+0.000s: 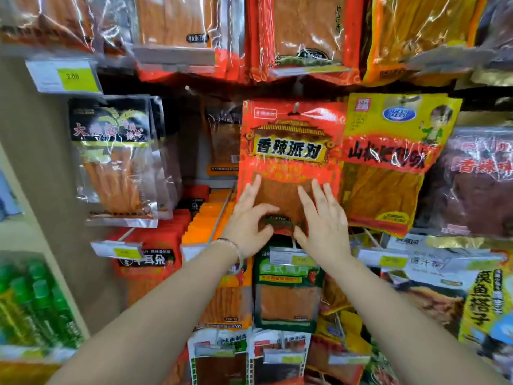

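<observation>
On a shop's peg rack of hanging snacks, the red spicy-snack packet (291, 151) hangs upright, with the left hand (247, 222) and right hand (324, 225) flanking its lower half, fingers spread flat against it.

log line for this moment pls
red packet: hanging on hook | left hand: on it, grip unclear | right hand: flat on it

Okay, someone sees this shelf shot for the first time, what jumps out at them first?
The bright red snack packet with bold black characters, hanging from a peg at the centre, draws the eye first. The left hand and the right hand both touch its lower half. Beside it on the right hangs a yellow packet, and a price tag reading 2.00 sits upper left.
</observation>
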### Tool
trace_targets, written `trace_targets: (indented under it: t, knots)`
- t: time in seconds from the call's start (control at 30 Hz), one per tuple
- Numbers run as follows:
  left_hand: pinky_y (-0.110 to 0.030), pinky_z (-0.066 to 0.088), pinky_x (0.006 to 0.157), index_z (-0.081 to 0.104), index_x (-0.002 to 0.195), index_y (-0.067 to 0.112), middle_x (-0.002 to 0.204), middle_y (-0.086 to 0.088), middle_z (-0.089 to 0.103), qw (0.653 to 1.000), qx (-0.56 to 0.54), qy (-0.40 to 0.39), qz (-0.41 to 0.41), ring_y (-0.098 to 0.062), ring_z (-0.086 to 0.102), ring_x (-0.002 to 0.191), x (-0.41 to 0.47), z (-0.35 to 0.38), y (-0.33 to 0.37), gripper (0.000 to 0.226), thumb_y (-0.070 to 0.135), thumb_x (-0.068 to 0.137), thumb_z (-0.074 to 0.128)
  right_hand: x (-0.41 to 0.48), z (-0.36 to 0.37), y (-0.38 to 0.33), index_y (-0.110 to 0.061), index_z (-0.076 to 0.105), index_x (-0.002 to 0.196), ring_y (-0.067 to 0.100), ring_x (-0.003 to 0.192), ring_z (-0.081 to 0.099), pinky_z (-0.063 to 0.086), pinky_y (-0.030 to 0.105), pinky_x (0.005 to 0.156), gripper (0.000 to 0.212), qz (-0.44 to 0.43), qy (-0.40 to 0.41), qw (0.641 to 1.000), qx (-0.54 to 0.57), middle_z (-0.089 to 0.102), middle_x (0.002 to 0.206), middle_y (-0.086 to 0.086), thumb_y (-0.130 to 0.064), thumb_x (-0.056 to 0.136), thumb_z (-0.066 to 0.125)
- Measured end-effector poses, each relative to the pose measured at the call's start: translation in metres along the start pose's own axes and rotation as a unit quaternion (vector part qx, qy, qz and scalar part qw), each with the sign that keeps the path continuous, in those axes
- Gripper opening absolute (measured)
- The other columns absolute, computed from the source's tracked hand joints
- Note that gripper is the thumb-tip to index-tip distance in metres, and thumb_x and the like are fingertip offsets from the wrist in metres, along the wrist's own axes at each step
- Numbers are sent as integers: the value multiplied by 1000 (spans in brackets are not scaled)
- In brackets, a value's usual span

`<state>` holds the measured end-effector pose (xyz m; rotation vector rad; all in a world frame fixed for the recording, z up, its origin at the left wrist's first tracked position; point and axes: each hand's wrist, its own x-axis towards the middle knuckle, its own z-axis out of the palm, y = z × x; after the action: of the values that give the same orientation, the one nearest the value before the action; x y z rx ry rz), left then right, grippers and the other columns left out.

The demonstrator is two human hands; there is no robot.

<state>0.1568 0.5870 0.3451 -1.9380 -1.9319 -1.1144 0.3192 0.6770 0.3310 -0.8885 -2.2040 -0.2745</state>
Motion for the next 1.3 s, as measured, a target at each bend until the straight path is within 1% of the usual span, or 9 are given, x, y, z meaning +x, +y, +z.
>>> trace_targets:
  t: [0.17, 0.27, 0.37, 0.47, 0.63, 0.73, 0.8, 1.13, 1.3]
  knots:
    - [-30, 16, 113, 61, 115, 26, 154, -1, 20, 998, -63, -1, -26, -18, 16, 142, -24, -12, 0, 33, 12, 85, 59, -23, -7, -30, -14, 57, 127, 35, 132, 39, 30, 48, 104, 44, 30, 46, 996, 77, 48, 139, 13, -22, 84, 63]
    - [-27, 37, 101, 65, 106, 18, 131, -6, 48, 989, -123, 64, -46, -14, 44, 123, -53, -37, 0, 28, 4, 83, 59, -40, -12, -71, -11, 66, 109, 34, 110, 54, 40, 46, 92, 27, 24, 81, 986, 142, 61, 115, 10, -17, 83, 63]
    - [-7, 38, 84, 67, 97, 12, 105, -5, 57, 975, -149, 150, -73, -5, 53, 92, -109, -70, -20, 26, -1, 78, 55, -73, -3, -126, -8, 66, 103, 28, 99, 58, 44, 39, 87, 26, 4, 17, 970, 241, 65, 103, 9, -17, 80, 57]
    - [1, 33, 78, 66, 99, 6, 101, -9, 60, 964, -134, 135, -188, -4, 51, 84, -196, -94, -60, 24, -7, 81, 57, -125, 18, -194, -6, 65, 103, 17, 91, 55, 39, 26, 82, 24, 27, -62, 939, 338, 66, 97, 9, -8, 79, 62]
    - [-22, 45, 77, 64, 102, 10, 100, -11, 66, 855, -152, 45, -493, -18, 59, 85, -383, -130, -136, 18, 2, 88, 56, -232, 58, -322, -10, 60, 108, 19, 83, 59, 45, 27, 80, 27, 143, -269, 846, 437, 60, 97, 1, -1, 83, 63]
    - [-15, 38, 61, 63, 99, 8, 89, -9, 62, 775, -132, 10, -618, -19, 56, 75, -496, -159, -170, 13, 6, 87, 60, -287, 79, -397, -10, 57, 107, 24, 84, 58, 44, 23, 77, 27, 185, -375, 790, 448, 59, 96, 7, 3, 83, 61]
    - [-24, 46, 67, 64, 96, 12, 89, -13, 66, 725, -126, -6, -677, -27, 61, 77, -559, -177, -188, 11, 12, 85, 64, -318, 92, -442, -16, 54, 102, 24, 82, 57, 44, 21, 75, 28, 206, -423, 761, 446, 59, 92, 8, 4, 84, 60]
    - [-25, 43, 79, 63, 100, 23, 100, -4, 67, 638, -137, -8, -758, -22, 62, 95, -707, -217, -252, 15, 18, 87, 58, -399, 169, -569, -13, 55, 111, 5, 76, 54, 37, 6, 64, 25, 246, -584, 693, 345, 56, 84, -9, -9, 87, 61]
    - [-35, 55, 76, 57, 88, 31, 98, -6, 67, 611, -209, 44, -762, -22, 66, 82, -703, -201, -290, 17, 14, 89, 54, -407, 233, -595, -14, 51, 121, 18, 87, 56, 46, 31, 78, 33, 298, -613, 671, 292, 59, 102, -2, -18, 90, 59]
